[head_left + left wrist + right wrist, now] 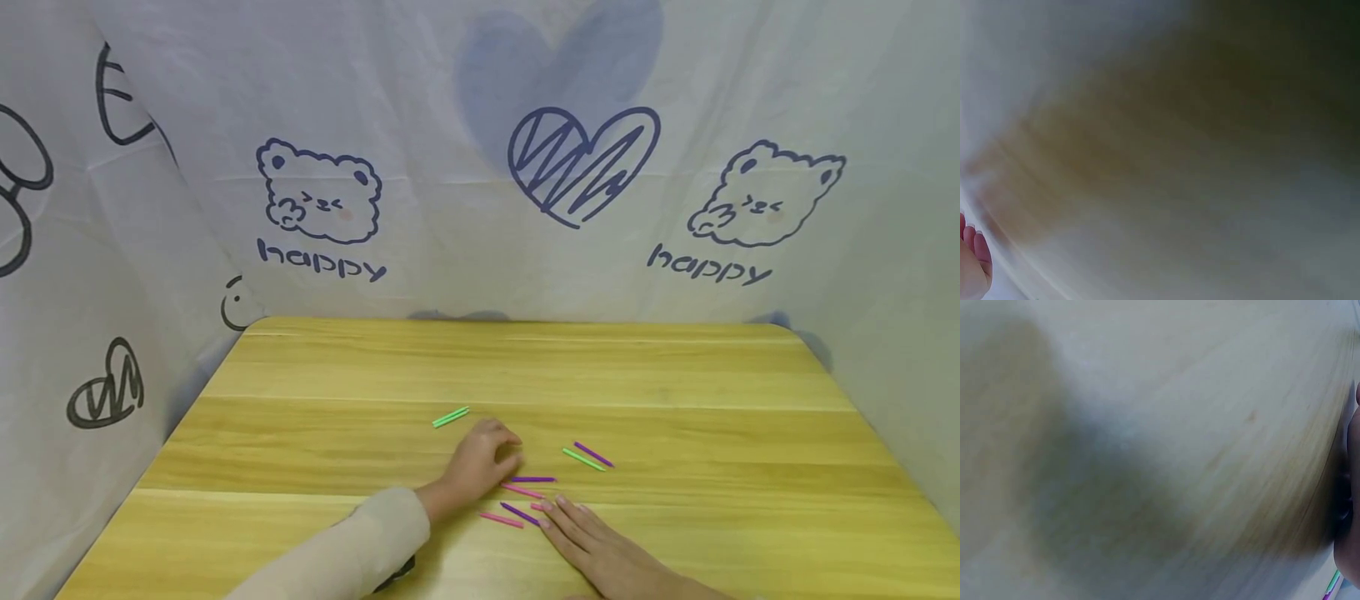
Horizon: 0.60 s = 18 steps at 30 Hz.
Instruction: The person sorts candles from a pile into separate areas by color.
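Note:
My left hand hovers over the middle of the table with its fingers loosely bent, a gap showing between fingers and thumb and nothing seen in it. Just below its thumb lie a purple stick and a pink stick, thin, short and pointed. My right hand rests palm down with straight fingers. Its fingertips partly cover another pink stick and reach the end of a second purple stick. One more pink stick lies to the left of these.
Two green sticks lie side by side beyond the left hand. To the right, a green stick and a purple stick form another pair. Around the wooden table hangs a white cloth with drawings.

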### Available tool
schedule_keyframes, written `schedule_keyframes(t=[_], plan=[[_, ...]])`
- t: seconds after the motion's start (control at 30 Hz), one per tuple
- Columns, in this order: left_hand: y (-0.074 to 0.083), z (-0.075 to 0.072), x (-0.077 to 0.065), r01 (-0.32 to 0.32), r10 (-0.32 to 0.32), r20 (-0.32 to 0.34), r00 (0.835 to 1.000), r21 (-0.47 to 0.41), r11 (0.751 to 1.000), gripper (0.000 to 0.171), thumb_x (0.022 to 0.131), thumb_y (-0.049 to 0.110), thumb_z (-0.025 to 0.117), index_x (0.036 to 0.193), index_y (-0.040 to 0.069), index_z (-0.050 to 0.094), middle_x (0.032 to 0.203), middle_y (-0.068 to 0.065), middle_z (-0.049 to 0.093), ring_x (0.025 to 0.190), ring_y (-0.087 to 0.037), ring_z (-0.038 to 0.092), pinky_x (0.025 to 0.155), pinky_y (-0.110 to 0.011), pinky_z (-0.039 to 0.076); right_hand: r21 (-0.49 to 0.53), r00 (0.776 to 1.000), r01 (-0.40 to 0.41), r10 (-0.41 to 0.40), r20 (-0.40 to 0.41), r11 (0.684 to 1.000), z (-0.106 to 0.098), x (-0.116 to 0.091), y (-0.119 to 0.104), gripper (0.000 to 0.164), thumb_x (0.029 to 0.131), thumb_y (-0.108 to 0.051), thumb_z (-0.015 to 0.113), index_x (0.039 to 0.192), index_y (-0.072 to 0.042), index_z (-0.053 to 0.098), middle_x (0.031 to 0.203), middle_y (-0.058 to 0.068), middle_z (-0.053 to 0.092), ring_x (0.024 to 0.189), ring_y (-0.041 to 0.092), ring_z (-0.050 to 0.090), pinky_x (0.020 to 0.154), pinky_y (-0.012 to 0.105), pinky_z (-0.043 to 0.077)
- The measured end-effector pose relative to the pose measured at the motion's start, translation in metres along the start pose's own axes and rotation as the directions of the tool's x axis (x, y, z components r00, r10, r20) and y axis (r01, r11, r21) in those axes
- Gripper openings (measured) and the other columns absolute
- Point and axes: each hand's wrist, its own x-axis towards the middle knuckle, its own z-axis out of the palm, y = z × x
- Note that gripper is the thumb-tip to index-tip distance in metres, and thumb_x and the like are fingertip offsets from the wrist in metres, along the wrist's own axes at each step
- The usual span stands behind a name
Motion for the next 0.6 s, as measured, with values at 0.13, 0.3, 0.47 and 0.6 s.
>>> schedule_keyframes(t=[0.13, 0.3, 0.47, 0.6], plan=[[0.001, 0.003, 0.002, -0.019, 0.019, 0.007, 1.0, 0.009, 1.0, 0.019, 0.082, 0.019, 0.069, 0.096, 0.006, 0.069, 0.094, -0.004, 0.066, 0.092, -0.017, 0.059, 0.086, -0.029, 0.05, 0.006, 1.0, -0.002, 0.002, -0.001, 1.0, 0.0, 0.0, 0.0, 0.075, 0.095, -0.057, 0.025, 0.135, 0.005, 0.04, 0.14, 0.02, 0.044, 0.142, 0.029, 0.019, 0.119, 0.029, 0.002], [0.002, 0.006, 0.005, -0.046, 0.046, 0.012, 0.999, 0.022, 0.999, 0.02, 0.082, 0.02, 0.069, 0.096, 0.006, 0.069, 0.094, -0.004, 0.066, 0.092, -0.017, 0.059, 0.087, -0.029, 0.05, 0.009, 1.0, 0.017, -0.017, -0.014, 1.0, 0.001, 0.0, 0.001, 0.073, 0.096, -0.055, 0.028, 0.136, 0.006, 0.039, 0.14, 0.021, 0.043, 0.143, 0.029, 0.015, 0.119, 0.029, 0.001], [0.003, 0.007, 0.01, -0.077, 0.076, 0.03, 0.997, 0.044, 0.996, 0.021, 0.082, 0.022, 0.069, 0.097, 0.007, 0.069, 0.094, -0.003, 0.065, 0.091, -0.016, 0.059, 0.086, -0.027, 0.05, 0.007, 1.0, 0.02, -0.02, -0.015, 1.0, 0.003, 0.0, 0.002, 0.072, 0.096, -0.053, 0.031, 0.137, 0.006, 0.037, 0.141, 0.021, 0.041, 0.144, 0.029, 0.013, 0.119, 0.029, 0.0], [0.005, 0.009, 0.014, -0.107, 0.105, 0.043, 0.994, 0.053, 0.993, 0.021, 0.082, 0.022, 0.069, 0.097, 0.007, 0.069, 0.093, -0.003, 0.065, 0.09, -0.015, 0.059, 0.084, -0.025, 0.05, 0.015, 1.0, 0.009, -0.009, -0.012, 1.0, 0.003, 0.0, 0.001, 0.071, 0.096, -0.052, 0.031, 0.137, 0.006, 0.037, 0.141, 0.021, 0.041, 0.144, 0.029, 0.014, 0.119, 0.029, 0.0]])
